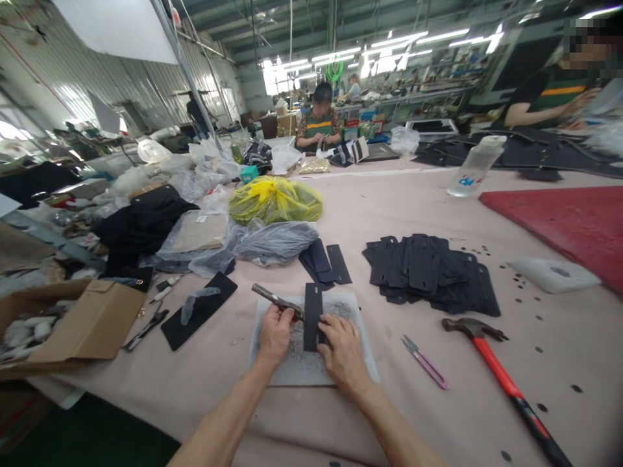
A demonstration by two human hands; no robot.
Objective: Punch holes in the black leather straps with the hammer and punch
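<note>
My left hand point(276, 335) is closed around a metal punch point(275, 299), which slants up and to the left, its lower end beside a black strip point(313, 311). The strip stands lengthwise away from me, with a small slot near its far end. My right hand point(344, 347) grips the strip's right edge, thumb and fingertips against it. Part of the dark material there is hidden under my fingers. Beneath both hands lies a pale, scarred cutting board point(363, 373).
A pile of black slotted pieces point(418, 269) sits to the right. Nearer are thread snips point(424, 363) and a red-handled hammer point(501, 370). At left lie a phone point(199, 311) and a cardboard box point(87, 321); a yellow bag point(275, 200) is beyond. People sit across the table.
</note>
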